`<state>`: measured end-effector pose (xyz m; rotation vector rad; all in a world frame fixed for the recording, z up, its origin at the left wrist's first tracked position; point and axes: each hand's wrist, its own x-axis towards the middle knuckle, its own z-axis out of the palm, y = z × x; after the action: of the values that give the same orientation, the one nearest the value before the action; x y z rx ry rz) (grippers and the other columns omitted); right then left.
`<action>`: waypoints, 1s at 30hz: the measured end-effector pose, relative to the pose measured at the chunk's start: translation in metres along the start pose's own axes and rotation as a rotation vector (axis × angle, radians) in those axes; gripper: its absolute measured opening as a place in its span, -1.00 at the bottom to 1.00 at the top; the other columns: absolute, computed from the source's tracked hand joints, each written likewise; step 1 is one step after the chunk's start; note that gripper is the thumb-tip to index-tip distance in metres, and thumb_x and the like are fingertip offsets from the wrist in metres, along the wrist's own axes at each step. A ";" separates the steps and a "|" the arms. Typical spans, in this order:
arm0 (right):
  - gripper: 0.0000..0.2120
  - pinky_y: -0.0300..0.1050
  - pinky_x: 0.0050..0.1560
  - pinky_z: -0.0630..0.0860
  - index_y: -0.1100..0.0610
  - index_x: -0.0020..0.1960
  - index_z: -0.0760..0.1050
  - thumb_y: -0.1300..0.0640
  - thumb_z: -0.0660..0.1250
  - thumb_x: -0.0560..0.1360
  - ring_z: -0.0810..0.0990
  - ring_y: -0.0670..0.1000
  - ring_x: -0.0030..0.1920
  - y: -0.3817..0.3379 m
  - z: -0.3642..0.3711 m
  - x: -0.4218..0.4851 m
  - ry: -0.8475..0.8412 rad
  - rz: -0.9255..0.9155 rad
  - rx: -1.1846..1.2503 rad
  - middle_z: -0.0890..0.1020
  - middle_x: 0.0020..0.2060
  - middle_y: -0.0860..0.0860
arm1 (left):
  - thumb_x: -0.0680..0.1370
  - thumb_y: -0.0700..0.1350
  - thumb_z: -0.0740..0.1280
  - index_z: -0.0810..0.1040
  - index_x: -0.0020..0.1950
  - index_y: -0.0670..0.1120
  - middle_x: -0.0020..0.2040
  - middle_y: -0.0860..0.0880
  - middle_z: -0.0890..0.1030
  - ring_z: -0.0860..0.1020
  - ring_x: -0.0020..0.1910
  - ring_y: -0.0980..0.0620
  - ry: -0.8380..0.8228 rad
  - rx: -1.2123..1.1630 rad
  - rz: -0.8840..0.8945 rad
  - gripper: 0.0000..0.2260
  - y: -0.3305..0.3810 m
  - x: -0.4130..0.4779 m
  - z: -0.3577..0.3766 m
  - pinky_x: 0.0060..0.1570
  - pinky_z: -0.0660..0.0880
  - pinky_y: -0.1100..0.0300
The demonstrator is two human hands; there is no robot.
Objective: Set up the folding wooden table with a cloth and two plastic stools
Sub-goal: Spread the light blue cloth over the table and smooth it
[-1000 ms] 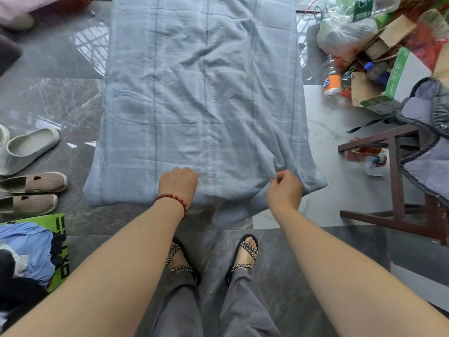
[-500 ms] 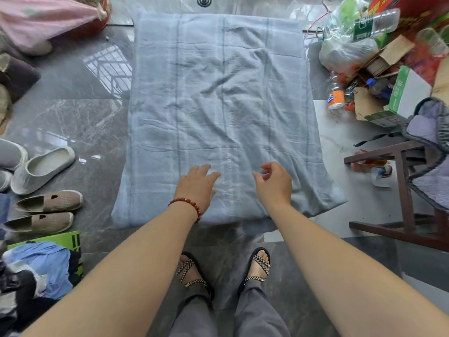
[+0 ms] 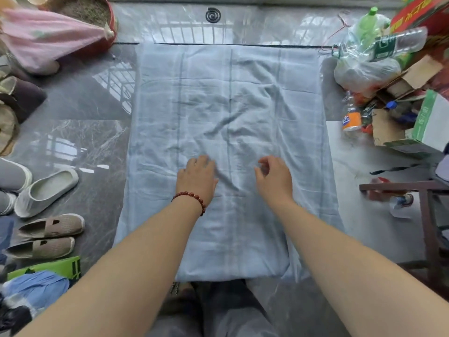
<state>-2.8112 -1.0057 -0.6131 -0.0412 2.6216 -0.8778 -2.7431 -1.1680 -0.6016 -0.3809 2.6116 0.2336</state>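
Observation:
A pale blue striped cloth (image 3: 228,98) lies spread over the table, which it hides completely; its edges hang down on every side. My left hand (image 3: 197,180), with a red bead bracelet on the wrist, presses flat on the cloth near the middle. My right hand (image 3: 274,178) hovers just above the cloth beside it, fingers loosely curled and holding nothing. Wrinkles run across the cloth ahead of both hands. No plastic stool shows in this view.
Shoes and slippers (image 3: 46,188) line the floor at left. A pink cloth over a red basin (image 3: 48,37) sits far left. Bottles, bags and cartons (image 3: 379,76) pile up at right. A dark wooden frame (image 3: 422,205) stands near right.
Both hands let go of the cloth's near edge and moved forward onto its middle. The view rose, so the whole cloth top shows and its near edge now covers my feet.

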 end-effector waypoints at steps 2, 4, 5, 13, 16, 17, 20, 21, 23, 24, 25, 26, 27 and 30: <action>-0.75 -0.03 0.20 0.38 0.18 0.15 0.50 0.16 0.34 0.49 0.44 0.12 0.18 -0.008 0.004 0.019 0.030 -0.060 -0.078 0.46 0.16 0.12 | 0.62 0.07 0.12 0.11 0.49 0.02 0.54 -0.01 0.01 0.07 0.49 -0.09 -0.013 -0.015 -0.027 -0.53 0.001 0.023 -0.004 0.32 0.26 -0.05; -0.66 0.01 0.24 0.33 0.14 0.25 0.43 0.10 0.33 0.49 0.37 0.10 0.25 -0.014 0.006 0.034 0.076 -0.048 -0.165 0.38 0.25 0.08 | 0.62 0.08 0.10 0.02 0.53 0.03 0.55 0.00 -0.07 -0.01 0.51 -0.09 0.005 -0.028 -0.086 -0.49 0.000 0.040 -0.006 0.35 0.21 -0.07; -0.61 0.02 0.25 0.31 0.13 0.29 0.39 0.06 0.32 0.50 0.35 0.10 0.28 -0.017 0.007 0.045 0.096 -0.022 -0.197 0.35 0.28 0.08 | 0.62 0.08 0.11 0.00 0.53 0.02 0.55 0.00 -0.06 0.01 0.51 -0.07 0.026 -0.047 -0.119 -0.47 -0.003 0.050 -0.007 0.34 0.23 -0.06; -0.53 -0.01 0.19 0.36 0.24 0.31 0.27 0.01 0.30 0.54 0.40 0.16 0.26 -0.028 0.014 0.096 0.187 0.230 -0.086 0.34 0.29 0.15 | 0.58 0.21 0.12 0.17 0.39 -0.15 0.32 -0.13 0.28 0.39 0.18 -0.09 0.058 0.024 -0.290 -0.45 -0.029 0.109 -0.028 -0.16 0.39 0.08; -0.68 -0.01 0.08 0.37 0.22 0.23 0.34 0.06 0.24 0.57 0.44 0.18 0.19 -0.029 0.012 0.104 0.170 0.251 -0.125 0.40 0.22 0.15 | 0.62 0.13 0.09 0.30 0.27 -0.07 0.17 -0.12 0.42 0.46 0.08 -0.12 -0.010 -0.048 -0.275 -0.66 -0.029 0.113 -0.029 -0.23 0.34 0.06; -0.75 -0.01 0.04 0.35 0.22 0.18 0.37 0.09 0.21 0.58 0.45 0.19 0.15 -0.028 0.011 0.106 0.173 0.250 -0.126 0.44 0.17 0.16 | 0.65 0.03 0.07 0.32 0.23 -0.05 0.13 -0.11 0.45 0.48 0.03 -0.11 -0.019 -0.057 -0.219 -0.76 -0.027 0.113 -0.027 -0.25 0.33 0.07; -0.86 -0.05 -0.08 0.28 0.23 0.05 0.41 0.16 0.16 0.59 0.48 0.19 0.05 -0.029 0.011 0.114 0.186 0.252 -0.098 0.51 0.05 0.17 | 0.64 -0.16 0.06 0.35 0.15 -0.05 -0.01 -0.07 0.49 0.42 -0.18 -0.06 0.015 -0.098 -0.139 -0.86 -0.027 0.114 -0.028 -0.30 0.32 0.08; -0.87 -0.05 -0.09 0.27 0.23 0.03 0.41 0.17 0.16 0.59 0.48 0.17 0.02 -0.030 0.010 0.118 0.184 0.247 -0.087 0.53 0.03 0.17 | 0.63 -0.20 0.06 0.35 0.11 -0.05 -0.02 -0.06 0.50 0.40 -0.20 -0.05 0.027 -0.110 -0.133 -0.87 -0.030 0.115 -0.029 -0.30 0.32 0.09; -0.88 -0.11 -0.15 0.24 0.22 0.01 0.42 0.17 0.16 0.59 0.47 0.14 -0.05 -0.039 0.005 0.128 0.169 0.223 -0.089 0.54 -0.01 0.14 | 0.60 -0.25 0.07 0.33 0.05 -0.04 -0.03 -0.05 0.50 0.39 -0.23 -0.06 0.054 -0.114 -0.128 -0.86 -0.036 0.119 -0.033 -0.31 0.31 0.10; -0.87 -0.13 -0.15 0.22 0.21 0.01 0.42 0.16 0.17 0.59 0.48 0.14 -0.04 -0.046 0.002 0.135 0.162 0.197 -0.100 0.54 -0.02 0.13 | 0.59 -0.26 0.08 0.33 0.03 -0.03 -0.04 -0.05 0.50 0.39 -0.25 -0.06 0.070 -0.108 -0.128 -0.86 -0.040 0.122 -0.037 -0.32 0.30 0.11; -0.87 -0.14 -0.16 0.20 0.22 0.01 0.42 0.16 0.17 0.59 0.49 0.15 -0.02 -0.055 0.000 0.144 0.158 0.164 -0.112 0.55 -0.02 0.13 | 0.59 -0.26 0.08 0.33 0.04 -0.03 -0.04 -0.05 0.51 0.40 -0.26 -0.08 0.091 -0.103 -0.135 -0.85 -0.045 0.126 -0.042 -0.32 0.29 0.11; -0.86 -0.15 -0.17 0.18 0.22 0.01 0.43 0.16 0.17 0.59 0.49 0.15 -0.01 -0.065 -0.003 0.153 0.160 0.130 -0.115 0.54 -0.01 0.13 | 0.60 -0.26 0.09 0.34 0.07 -0.04 -0.04 -0.06 0.51 0.40 -0.26 -0.10 0.122 -0.099 -0.146 -0.85 -0.050 0.132 -0.048 -0.31 0.29 0.11; -0.86 -0.17 -0.18 0.16 0.23 0.02 0.43 0.16 0.17 0.59 0.47 0.13 -0.02 -0.075 -0.004 0.161 0.167 0.100 -0.109 0.54 -0.01 0.13 | 0.60 -0.25 0.09 0.35 0.11 -0.05 -0.03 -0.07 0.51 0.40 -0.26 -0.11 0.155 -0.090 -0.156 -0.85 -0.056 0.138 -0.054 -0.31 0.28 0.11; -0.86 -0.20 -0.20 0.17 0.22 0.01 0.43 0.15 0.17 0.59 0.38 0.02 -0.13 -0.099 -0.004 0.178 0.211 0.058 -0.054 0.54 -0.02 0.08 | 0.62 -0.22 0.11 0.36 0.14 -0.08 -0.04 -0.09 0.52 0.38 -0.30 -0.11 0.230 -0.049 -0.163 -0.86 -0.071 0.154 -0.070 -0.33 0.26 0.11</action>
<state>-2.9873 -1.1087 -0.6125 0.1191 2.8254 -0.8321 -2.8817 -1.2863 -0.6229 -0.6698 2.7837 0.2089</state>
